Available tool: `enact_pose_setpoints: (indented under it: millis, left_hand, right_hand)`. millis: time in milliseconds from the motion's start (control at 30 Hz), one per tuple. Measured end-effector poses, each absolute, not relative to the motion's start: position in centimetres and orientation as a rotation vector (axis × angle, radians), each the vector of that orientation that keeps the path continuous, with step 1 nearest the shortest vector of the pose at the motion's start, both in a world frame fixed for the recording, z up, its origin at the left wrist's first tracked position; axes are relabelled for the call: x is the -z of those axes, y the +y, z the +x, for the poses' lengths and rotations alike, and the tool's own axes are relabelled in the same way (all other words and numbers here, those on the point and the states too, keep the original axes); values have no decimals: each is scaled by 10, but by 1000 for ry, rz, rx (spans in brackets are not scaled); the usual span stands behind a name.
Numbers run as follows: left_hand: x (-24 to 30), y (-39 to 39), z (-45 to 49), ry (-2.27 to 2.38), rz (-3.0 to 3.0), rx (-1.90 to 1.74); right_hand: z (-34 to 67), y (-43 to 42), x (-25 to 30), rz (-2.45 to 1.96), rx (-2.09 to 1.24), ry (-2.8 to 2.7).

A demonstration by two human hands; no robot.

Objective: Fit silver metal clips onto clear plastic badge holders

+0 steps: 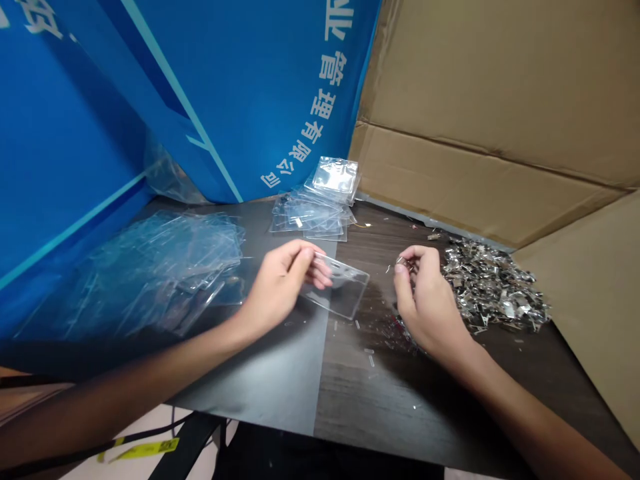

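In the middle of the view my left hand (293,277) pinches a clear plastic badge holder (345,290) by its left end, tilted above the table. To its right, my right hand (425,287) is closed, thumb against fingers, on a small metal clip (401,261) that shows only partly at the fingertips. A heap of metal clips (495,287) lies just right of that hand. Below the fingers, tiny clear bits (400,333) are scattered on the table. Left of my left hand spreads a large pile of clear badge holders (170,260).
A smaller stack of badge holders (315,207) lies at the back, against a blue printed banner (240,100). Cardboard walls (500,133) bound the back and right. The dark table (380,413) has its front edge near the bottom, with a yellow-tagged cable (145,450) beyond it.
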State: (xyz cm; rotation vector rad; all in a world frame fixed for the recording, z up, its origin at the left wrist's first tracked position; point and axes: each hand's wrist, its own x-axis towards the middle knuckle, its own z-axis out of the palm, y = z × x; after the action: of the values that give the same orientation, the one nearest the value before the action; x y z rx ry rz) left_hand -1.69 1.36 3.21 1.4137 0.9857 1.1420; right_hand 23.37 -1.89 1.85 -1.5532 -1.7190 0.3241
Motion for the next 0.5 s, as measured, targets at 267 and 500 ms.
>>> enact_pose_setpoints:
  millis: [267,500]
  left_hand:
    - [-1,-4,1,899,1774,-995]
    - [-3,-8,-2,882,1886,-959]
  right_hand:
    - [218,-32,-30,-1257,-1264,-1933]
    - [208,-41,-31,-1189,-1288,-1991]
